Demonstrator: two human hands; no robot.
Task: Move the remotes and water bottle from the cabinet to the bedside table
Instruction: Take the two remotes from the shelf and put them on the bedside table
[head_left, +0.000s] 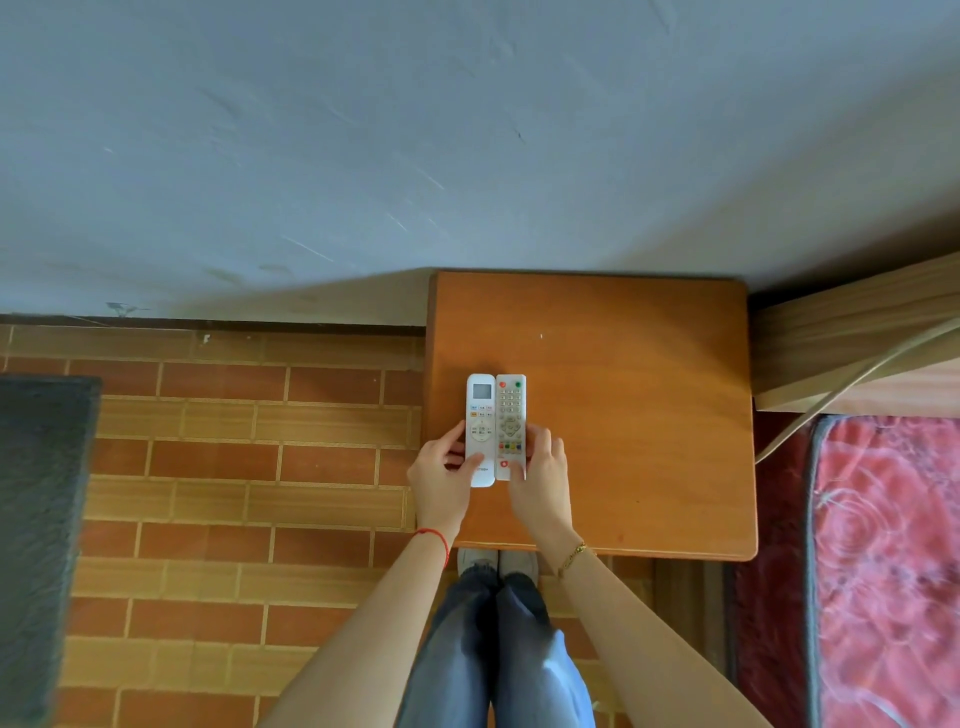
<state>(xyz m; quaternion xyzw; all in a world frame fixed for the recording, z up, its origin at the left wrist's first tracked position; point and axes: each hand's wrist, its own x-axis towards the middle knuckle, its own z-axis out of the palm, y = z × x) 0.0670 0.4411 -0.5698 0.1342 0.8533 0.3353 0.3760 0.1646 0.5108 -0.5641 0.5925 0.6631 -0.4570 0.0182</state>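
The person's dark trouser legs (498, 649) stand nearest, at 6 o'clock, shoes just under the near edge of the orange wooden bedside table (623, 364). The left hand (441, 478) curls its thumb over the lower end of the white air-conditioner remote (480, 415), fingers along its side. The right hand (540, 473) pinches the bottom of the grey TV remote (511, 410). Both remotes lie side by side, touching, on the table's left part. A red patterned mattress (888, 561) lies at 4 o'clock.
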